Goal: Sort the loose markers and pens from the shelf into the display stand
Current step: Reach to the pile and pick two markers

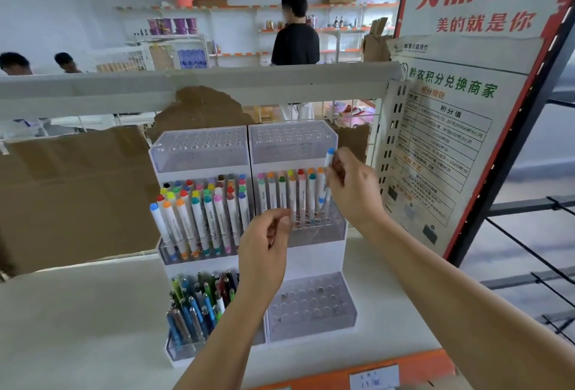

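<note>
Glossy clear plastic display stand (199,153), smooth white plastic markers (199,218), torn matt brown cardboard (71,196), matt white shelf (77,327)

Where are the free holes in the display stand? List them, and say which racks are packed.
Free: both top racks, the bottom right rack, and the front rows of the middle right rack below the marker row. Crowded: the middle left rack and the pens at bottom left. The right hand holds a blue-capped marker.

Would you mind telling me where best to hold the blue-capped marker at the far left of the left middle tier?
Probably pinch the blue-capped marker on its upper barrel just under the cap, coming from the left front: it leans outward, neighbours crowd its right, and its foot sits in the tier.
</note>
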Demonstrator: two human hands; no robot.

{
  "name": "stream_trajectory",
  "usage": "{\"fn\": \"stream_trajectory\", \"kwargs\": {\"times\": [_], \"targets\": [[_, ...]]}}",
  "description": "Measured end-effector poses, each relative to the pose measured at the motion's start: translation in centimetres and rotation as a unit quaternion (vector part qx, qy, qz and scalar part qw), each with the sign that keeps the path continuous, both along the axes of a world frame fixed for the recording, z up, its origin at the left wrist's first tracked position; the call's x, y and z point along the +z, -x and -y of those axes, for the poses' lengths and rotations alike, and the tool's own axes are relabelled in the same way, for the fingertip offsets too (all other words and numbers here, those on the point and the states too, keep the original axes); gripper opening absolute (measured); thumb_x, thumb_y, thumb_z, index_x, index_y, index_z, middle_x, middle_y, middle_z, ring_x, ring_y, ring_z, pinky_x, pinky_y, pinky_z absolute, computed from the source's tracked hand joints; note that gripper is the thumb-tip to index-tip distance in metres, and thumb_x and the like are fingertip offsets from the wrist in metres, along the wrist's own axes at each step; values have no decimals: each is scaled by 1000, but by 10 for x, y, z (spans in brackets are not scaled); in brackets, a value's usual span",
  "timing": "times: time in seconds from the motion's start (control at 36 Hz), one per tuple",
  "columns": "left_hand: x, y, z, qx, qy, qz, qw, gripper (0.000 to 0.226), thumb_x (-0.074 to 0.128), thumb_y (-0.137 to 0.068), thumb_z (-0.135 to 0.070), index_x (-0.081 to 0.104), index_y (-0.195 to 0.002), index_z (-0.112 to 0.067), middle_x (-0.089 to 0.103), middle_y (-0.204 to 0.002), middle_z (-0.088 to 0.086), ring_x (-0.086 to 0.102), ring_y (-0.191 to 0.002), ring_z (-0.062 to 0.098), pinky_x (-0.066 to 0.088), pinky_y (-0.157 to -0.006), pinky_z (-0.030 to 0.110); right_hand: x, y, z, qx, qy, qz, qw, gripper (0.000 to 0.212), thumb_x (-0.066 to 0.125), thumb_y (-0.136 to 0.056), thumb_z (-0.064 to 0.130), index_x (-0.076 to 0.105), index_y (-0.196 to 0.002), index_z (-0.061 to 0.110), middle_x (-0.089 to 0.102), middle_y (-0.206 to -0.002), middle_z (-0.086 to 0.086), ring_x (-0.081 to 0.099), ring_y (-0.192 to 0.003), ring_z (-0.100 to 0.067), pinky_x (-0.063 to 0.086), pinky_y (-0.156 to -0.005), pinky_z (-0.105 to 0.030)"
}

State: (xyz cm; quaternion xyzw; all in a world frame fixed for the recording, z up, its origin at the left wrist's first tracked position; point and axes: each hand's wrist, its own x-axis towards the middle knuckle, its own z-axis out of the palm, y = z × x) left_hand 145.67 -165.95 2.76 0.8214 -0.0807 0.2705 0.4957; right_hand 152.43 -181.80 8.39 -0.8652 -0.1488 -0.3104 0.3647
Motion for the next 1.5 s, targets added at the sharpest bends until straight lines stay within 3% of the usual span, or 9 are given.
{"fn": "stream_trajectory", "kwargs": {"times": [0.17,0.31,0.61,0.78,0.94,1.08,1.28,1.36,1.5], "targets": [[-2,1,-3,3,-1,-13,1000,23,48,-97,-20,63,-114,-16,66,-106,-2,59,-95,4,43,-80,5,-5,-3,-2,-2,23,-41,999,14,51,-97,20,45,-86,13,48,-62,2,45,-56,-18,34,-52,-31],[-1,5,-3,7,-12,-6,1000,24,48,-97,-20,64,-114,-14,65,-105,-4,56,-94,-2,39,-79,0,-10,-2,-5,-2,40,-117,992,8,50,-96,18,50,-91,12,59,-73,-6,55,-66,-25,42,-55,-35],[-1,20,-3,27,-10,-2,1000,21,48,-96,-22,64,-111,-20,64,-99,-9,57,-89,-2,42,-75,5,-13,1,-7,-58,55,-143,987,6,48,-96,22,53,-94,18,62,-79,0,57,-71,-21,48,-60,-37],[3,36,-4,52,-5,-8,999,22,49,-97,-21,64,-112,-20,65,-93,-6,57,-78,3,41,-68,6,-8,6,-7,-75,143,-109,981,8,43,-98,26,44,-97,18,50,-66,4,48,-57,-16,31,-48,-26],[-2,54,-9,69,14,-17,997,20,48,-97,-20,64,-110,-21,66,-95,-5,61,-89,5,43,-74,7,-17,8,-5,-66,84,-156,982,5,46,-96,21,48,-98,17,56,-72,-1,56,-66,-24,41,-54,-33],[-9,61,-18,94,22,-33,995,19,48,-97,-20,64,-108,-23,67,-100,-2,63,-92,11,50,-82,25,-16,9,-5,-77,124,-167,975,14,48,-96,22,52,-109,19,61,-88,0,57,-76,-21,37,-56,-28],[-10,72,-38,130,-14,-37,991,23,49,-97,-21,65,-113,-16,68,-101,-1,63,-92,13,46,-79,20,-37,39,-21,-81,97,-11,992,33,57,-90,20,51,-122,11,57,-120,-9,52,-105,-31,42,-85,-41],[-9,81,-53,156,-25,-51,986,23,49,-98,-21,64,-114,-16,67,-103,-1,62,-93,13,47,-80,23,-40,55,-40,-29,118,63,991,30,64,-85,16,58,-115,9,62,-112,-10,57,-101,-32,44,-81,-41],[-9,102,-89,222,-68,-75,970,24,48,-98,-22,63,-115,-16,65,-101,-1,58,-87,10,37,-65,5,-45,77,-82,85,157,71,981,31,66,-85,17,60,-114,9,66,-105,-6,62,-97,-29,48,-82,-41]]}}
